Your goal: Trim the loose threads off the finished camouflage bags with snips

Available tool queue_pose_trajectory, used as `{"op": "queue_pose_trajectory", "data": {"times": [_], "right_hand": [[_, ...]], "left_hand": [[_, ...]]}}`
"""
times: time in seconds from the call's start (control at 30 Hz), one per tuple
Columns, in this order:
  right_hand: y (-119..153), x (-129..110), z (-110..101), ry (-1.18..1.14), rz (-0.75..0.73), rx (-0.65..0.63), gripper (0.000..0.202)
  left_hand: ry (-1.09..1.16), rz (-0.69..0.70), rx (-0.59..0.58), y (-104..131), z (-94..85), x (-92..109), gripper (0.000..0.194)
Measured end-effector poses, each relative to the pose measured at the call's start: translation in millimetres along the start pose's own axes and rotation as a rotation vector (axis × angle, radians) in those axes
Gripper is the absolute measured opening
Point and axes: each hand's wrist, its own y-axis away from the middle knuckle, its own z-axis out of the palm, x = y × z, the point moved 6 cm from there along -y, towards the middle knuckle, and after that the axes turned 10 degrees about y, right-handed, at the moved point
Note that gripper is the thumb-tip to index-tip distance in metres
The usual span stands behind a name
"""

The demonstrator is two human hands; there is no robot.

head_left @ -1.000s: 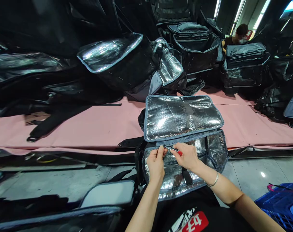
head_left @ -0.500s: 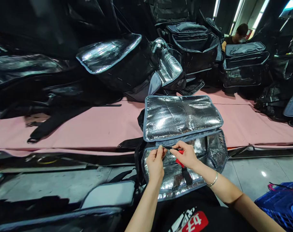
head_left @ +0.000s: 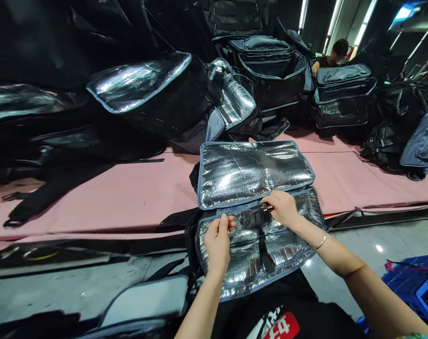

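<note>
An insulated bag with a silver foil lining and grey-blue edging lies open in front of me. Its foil-lined lid is folded back on the far side. My left hand is closed in a pinch at the left end of the seam between lid and body, on the bag's edge. Farther right along this seam, my right hand is closed around a small dark object with a reddish part; the fingers cover most of it. A black strap lies across the lining below.
The bag rests partly on a pink-covered table. Behind it stand several black bags, among them an open grey-lined one. A person is at the far right. A blue crate stands on the floor at right.
My right hand has moved right and slightly up, away from the left hand. The red piece under it is no longer visible on the lining. The view has shifted a little.
</note>
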Motion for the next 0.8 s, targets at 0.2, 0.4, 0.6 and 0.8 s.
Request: {"op": "queue_pose_trajectory", "data": {"times": [0.2,0.4,0.6,0.8], "right_hand": [[-30,6,5,0.047,0.144,-0.272,0.015],[-58,21,11,0.014,0.130,-0.404,0.019],[-61,22,14,-0.008,0.134,-0.471,0.019],[-59,20,13,0.000,0.129,-0.466,0.017]], "left_hand": [[-0.484,0.487,-0.180,-6,19.6,42,0.022],[-0.791,0.640,-0.396,-38,45.4,42,0.026],[-0.853,0.523,-0.484,-59,55.4,36,0.022],[-0.884,0.463,-0.521,-65,54.8,36,0.023]]}}
